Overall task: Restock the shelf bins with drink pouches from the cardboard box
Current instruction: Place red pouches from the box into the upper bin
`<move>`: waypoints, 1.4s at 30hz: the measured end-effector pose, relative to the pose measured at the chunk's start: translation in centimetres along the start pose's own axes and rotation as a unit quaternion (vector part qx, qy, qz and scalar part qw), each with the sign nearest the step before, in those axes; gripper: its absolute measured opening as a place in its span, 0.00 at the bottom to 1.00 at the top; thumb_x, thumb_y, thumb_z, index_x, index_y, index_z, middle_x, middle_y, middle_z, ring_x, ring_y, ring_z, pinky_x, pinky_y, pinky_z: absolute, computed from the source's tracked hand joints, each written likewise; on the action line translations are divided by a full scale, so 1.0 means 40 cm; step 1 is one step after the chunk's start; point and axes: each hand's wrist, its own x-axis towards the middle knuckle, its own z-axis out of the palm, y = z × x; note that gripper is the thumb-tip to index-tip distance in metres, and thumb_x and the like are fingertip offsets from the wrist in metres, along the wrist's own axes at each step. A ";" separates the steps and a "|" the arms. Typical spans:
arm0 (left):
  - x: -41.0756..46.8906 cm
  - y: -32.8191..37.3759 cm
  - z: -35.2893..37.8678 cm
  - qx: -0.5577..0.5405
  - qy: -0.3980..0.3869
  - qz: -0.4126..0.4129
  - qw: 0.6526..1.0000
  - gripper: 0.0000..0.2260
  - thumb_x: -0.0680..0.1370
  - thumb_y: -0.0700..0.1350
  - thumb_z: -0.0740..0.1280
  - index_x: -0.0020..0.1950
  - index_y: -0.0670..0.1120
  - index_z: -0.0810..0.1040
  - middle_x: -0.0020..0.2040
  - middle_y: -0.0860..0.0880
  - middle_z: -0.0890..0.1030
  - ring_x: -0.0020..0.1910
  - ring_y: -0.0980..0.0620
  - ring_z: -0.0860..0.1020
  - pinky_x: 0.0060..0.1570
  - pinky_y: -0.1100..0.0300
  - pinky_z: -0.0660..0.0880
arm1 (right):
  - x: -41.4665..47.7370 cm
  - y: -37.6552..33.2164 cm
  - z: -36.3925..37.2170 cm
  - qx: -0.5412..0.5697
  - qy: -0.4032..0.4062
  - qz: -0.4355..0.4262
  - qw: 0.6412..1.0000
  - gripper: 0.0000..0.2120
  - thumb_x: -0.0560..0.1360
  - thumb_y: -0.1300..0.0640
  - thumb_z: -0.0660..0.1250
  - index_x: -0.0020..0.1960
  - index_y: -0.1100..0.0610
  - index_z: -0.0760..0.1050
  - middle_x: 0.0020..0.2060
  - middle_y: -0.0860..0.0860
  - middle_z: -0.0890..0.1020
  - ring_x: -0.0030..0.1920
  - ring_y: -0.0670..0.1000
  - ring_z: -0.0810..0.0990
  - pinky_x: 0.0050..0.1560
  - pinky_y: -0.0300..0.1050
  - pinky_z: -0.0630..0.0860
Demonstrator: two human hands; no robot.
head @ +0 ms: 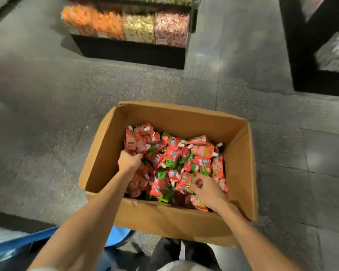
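Observation:
An open cardboard box [241, 153] stands on the grey floor, holding several red and green drink pouches [176, 155] with white caps. Both my hands are inside it. My left hand [128, 160] grips a bunch of red pouches [134, 142] at the box's left side. My right hand [205, 190] has curled fingers pinching a pouch [184, 187] near the box's near right corner. Beyond the box, a black shelf unit [133, 51] carries clear bins [139, 26] of orange, yellow-green and pink pouches.
A second black shelf unit [309, 55] stands at the right edge. A blue object [18, 241] sits at the lower left by my legs. Grey floor lies between the box and the shelves.

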 end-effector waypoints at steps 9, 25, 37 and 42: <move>0.239 0.028 0.127 0.089 0.004 -0.055 0.994 0.47 0.70 0.59 0.77 0.78 0.41 0.55 0.73 0.39 0.68 0.71 0.38 0.69 0.67 0.46 0.69 | 0.262 0.009 0.071 -0.002 -0.087 -0.005 0.996 0.07 0.80 0.51 0.64 0.54 0.53 0.77 0.48 0.46 0.79 0.46 0.45 0.77 0.41 0.36 0.69; 0.304 -0.067 0.141 0.235 -0.071 0.049 0.968 0.22 0.83 0.48 0.61 0.70 0.34 0.67 0.67 0.35 0.73 0.66 0.37 0.72 0.62 0.51 0.66 | 0.542 0.066 0.010 -0.210 0.042 -0.023 0.977 0.22 0.76 0.58 0.67 0.69 0.58 0.69 0.69 0.57 0.67 0.70 0.59 0.65 0.68 0.52 0.65; 0.289 -0.107 0.128 -0.020 0.021 -0.175 0.984 0.26 0.72 0.57 0.75 0.52 0.34 0.78 0.48 0.41 0.82 0.45 0.44 0.81 0.52 0.55 0.77 | 0.677 0.108 0.009 -0.491 0.023 0.024 0.871 0.43 0.65 0.37 0.76 0.72 0.56 0.63 0.67 0.58 0.69 0.67 0.58 0.66 0.65 0.57 0.65; 0.284 -0.135 0.120 -0.196 -0.017 -0.248 0.949 0.27 0.71 0.49 0.78 0.63 0.34 0.78 0.56 0.37 0.82 0.44 0.47 0.83 0.48 0.47 0.83 | 0.649 0.133 0.041 -0.460 0.019 0.018 0.887 0.40 0.69 0.47 0.78 0.69 0.61 0.60 0.62 0.61 0.73 0.62 0.62 0.73 0.52 0.58 0.78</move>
